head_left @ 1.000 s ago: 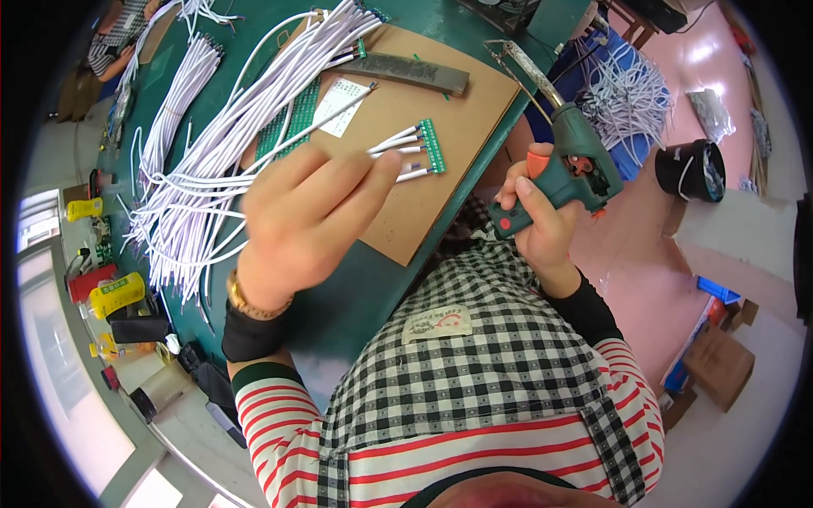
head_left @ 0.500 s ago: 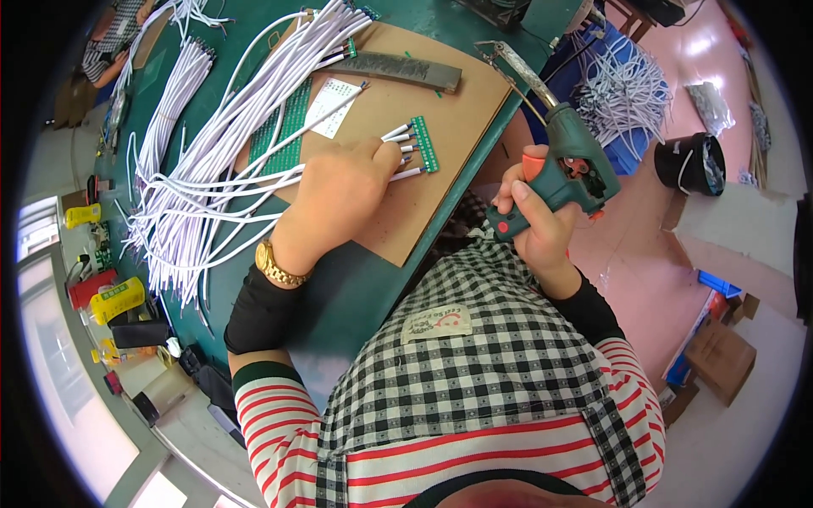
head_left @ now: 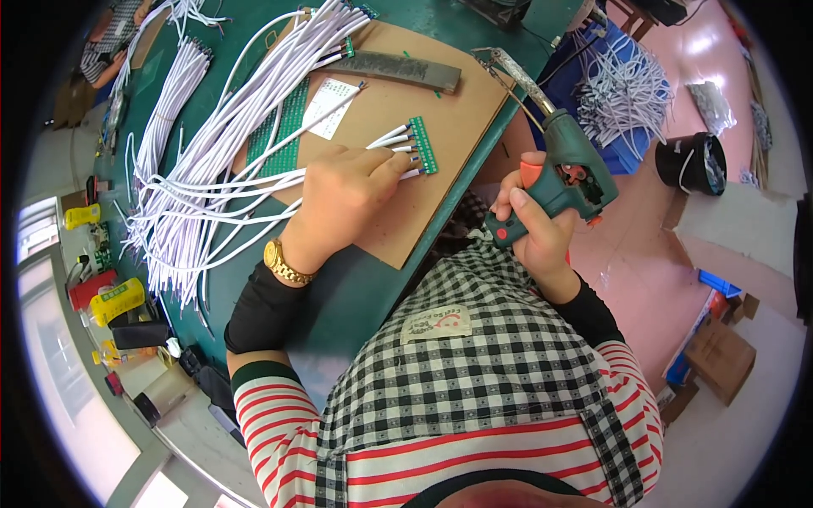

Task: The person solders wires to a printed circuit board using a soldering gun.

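Note:
My left hand (head_left: 345, 193) is closed around white cables (head_left: 391, 135) whose dark-tipped ends meet a narrow green circuit board (head_left: 423, 146). That board lies on a sheet of brown cardboard (head_left: 461, 110). In my right hand (head_left: 542, 233) is a green soldering gun (head_left: 566, 190) with an orange trigger, its fingers wrapped round the grip. The gun's metal tip points up and left, over the cardboard's far right corner, apart from the board. A large bundle of white cables (head_left: 224, 140) spreads to the left of my left hand.
A dark flat bar (head_left: 398, 71) and a printed paper (head_left: 330, 108) lie on the cardboard, beside a green board panel (head_left: 284, 140). Blue-lined cables (head_left: 622, 93) and a black bucket (head_left: 690, 163) stand right. Yellow bottles (head_left: 117, 300) line the left. Another person's arm (head_left: 102, 63) shows far left.
My left hand has shifted slightly down and left along the cables. The soldering gun's tip has moved a little left and down; both hands keep their hold.

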A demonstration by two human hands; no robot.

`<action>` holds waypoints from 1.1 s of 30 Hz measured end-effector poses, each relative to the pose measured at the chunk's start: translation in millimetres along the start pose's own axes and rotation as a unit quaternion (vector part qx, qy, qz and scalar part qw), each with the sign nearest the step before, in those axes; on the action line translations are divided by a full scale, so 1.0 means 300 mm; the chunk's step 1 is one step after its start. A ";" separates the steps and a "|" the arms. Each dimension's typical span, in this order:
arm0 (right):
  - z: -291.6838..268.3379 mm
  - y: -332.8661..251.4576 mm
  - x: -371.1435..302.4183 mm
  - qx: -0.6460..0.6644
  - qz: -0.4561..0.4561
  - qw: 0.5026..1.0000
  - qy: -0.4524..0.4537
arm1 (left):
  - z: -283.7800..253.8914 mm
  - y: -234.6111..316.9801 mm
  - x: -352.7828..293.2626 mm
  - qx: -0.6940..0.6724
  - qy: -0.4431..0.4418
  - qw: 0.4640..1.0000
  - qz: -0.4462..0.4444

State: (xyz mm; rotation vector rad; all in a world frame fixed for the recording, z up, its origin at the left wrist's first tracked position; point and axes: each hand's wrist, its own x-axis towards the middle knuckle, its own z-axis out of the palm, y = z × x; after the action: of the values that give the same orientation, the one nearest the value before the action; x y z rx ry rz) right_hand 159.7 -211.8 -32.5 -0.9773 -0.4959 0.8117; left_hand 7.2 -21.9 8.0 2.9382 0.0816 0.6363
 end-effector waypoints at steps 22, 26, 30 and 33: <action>-0.013 0.014 -0.030 -0.101 -0.038 0.994 -0.034 | 0.013 0.003 -0.001 0.025 0.006 1.000 0.015; -0.046 -0.006 -0.075 -0.133 -0.004 0.989 -0.056 | 0.023 -0.014 -0.007 -0.005 0.022 1.000 0.018; -0.081 -0.028 -0.122 -0.194 0.020 0.976 -0.101 | 0.016 -0.013 -0.003 -0.016 0.016 1.000 0.003; -0.099 -0.056 -0.149 -0.308 0.052 0.942 -0.123 | 0.014 -0.011 -0.006 -0.023 0.012 1.000 -0.009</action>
State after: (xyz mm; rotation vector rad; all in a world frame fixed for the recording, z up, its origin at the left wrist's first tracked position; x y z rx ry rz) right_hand 159.3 -267.9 -33.2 -1.4960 -0.9573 0.8984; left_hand 7.3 -19.2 3.0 2.8835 0.0935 0.6628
